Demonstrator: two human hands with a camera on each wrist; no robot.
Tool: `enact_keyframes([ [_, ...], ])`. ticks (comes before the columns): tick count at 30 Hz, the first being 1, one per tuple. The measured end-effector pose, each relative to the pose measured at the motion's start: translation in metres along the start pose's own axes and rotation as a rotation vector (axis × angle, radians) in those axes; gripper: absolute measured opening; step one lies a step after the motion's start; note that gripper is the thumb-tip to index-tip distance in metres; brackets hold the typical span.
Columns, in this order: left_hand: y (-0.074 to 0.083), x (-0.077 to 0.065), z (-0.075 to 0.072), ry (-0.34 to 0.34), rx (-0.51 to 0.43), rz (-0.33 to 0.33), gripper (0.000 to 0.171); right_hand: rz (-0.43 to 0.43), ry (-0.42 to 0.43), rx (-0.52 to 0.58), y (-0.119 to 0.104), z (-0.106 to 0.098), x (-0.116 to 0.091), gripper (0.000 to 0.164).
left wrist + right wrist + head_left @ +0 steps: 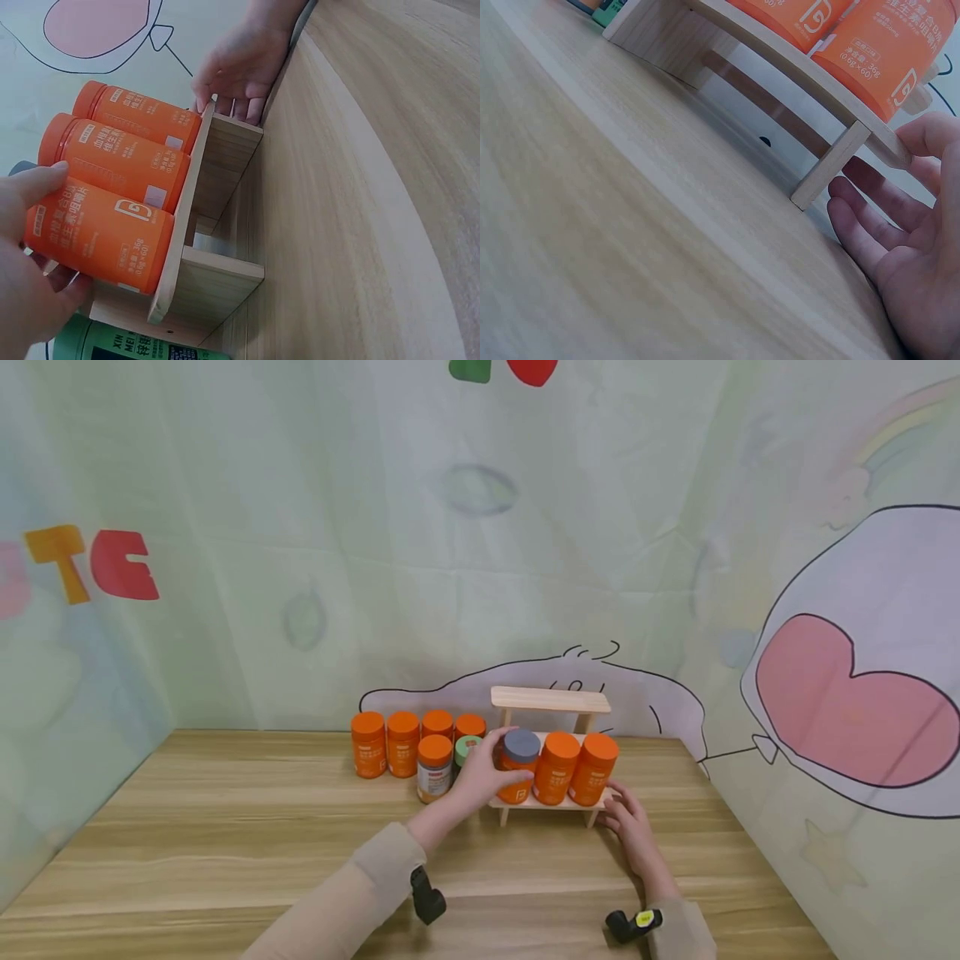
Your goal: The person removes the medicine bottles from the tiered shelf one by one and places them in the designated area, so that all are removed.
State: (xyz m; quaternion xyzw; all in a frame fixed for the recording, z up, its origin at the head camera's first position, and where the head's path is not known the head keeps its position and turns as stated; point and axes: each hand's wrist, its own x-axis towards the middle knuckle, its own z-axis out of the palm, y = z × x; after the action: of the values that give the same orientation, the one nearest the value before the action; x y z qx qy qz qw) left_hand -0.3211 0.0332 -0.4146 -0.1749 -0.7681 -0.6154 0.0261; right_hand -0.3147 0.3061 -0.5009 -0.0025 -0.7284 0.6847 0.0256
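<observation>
My left hand [476, 781] grips an orange pill bottle with a grey lid [522, 746] at the left end of the lower step of a small wooden rack [551, 699]. In the left wrist view the fingers and thumb span the upper part of that bottle [105, 232], whose base meets the board. Two orange-lidded bottles, a middle one [557, 768] and a right one [594, 770], stand beside it on the same step. At the rack's right end my right hand [633, 827] pinches the board's edge, with the other fingers [870, 232] loosely curled below it.
Left of the rack, several orange bottles [368, 747] line the back of the wooden table [247, 827]. In front of them are a clear bottle with an orange lid [434, 777] and a green-lidded bottle [467, 746], partly behind my left hand. A printed curtain [315, 527] hangs behind.
</observation>
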Motion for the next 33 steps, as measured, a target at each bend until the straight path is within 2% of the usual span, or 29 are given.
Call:
enact_keyframes([
  [10, 0.002, -0.003, -0.004, 0.015, -0.005, 0.011, 0.066, 0.019, -0.009, -0.005, 0.0, 0.001, -0.001, 0.046],
  [16, 0.007, -0.007, -0.01, 0.053, -0.028, 0.001, 0.066, 0.009, -0.005, -0.019, -0.001, 0.001, -0.002, 0.047],
  [26, 0.013, -0.01, -0.034, 0.127, 0.0, 0.038, 0.067, -0.038, -0.009, 0.012, 0.0, 0.0, -0.002, 0.045],
  [33, 0.008, -0.014, -0.053, 0.17, -0.04, 0.08, 0.066, -0.019, -0.013, 0.014, -0.003, 0.001, -0.005, 0.046],
])
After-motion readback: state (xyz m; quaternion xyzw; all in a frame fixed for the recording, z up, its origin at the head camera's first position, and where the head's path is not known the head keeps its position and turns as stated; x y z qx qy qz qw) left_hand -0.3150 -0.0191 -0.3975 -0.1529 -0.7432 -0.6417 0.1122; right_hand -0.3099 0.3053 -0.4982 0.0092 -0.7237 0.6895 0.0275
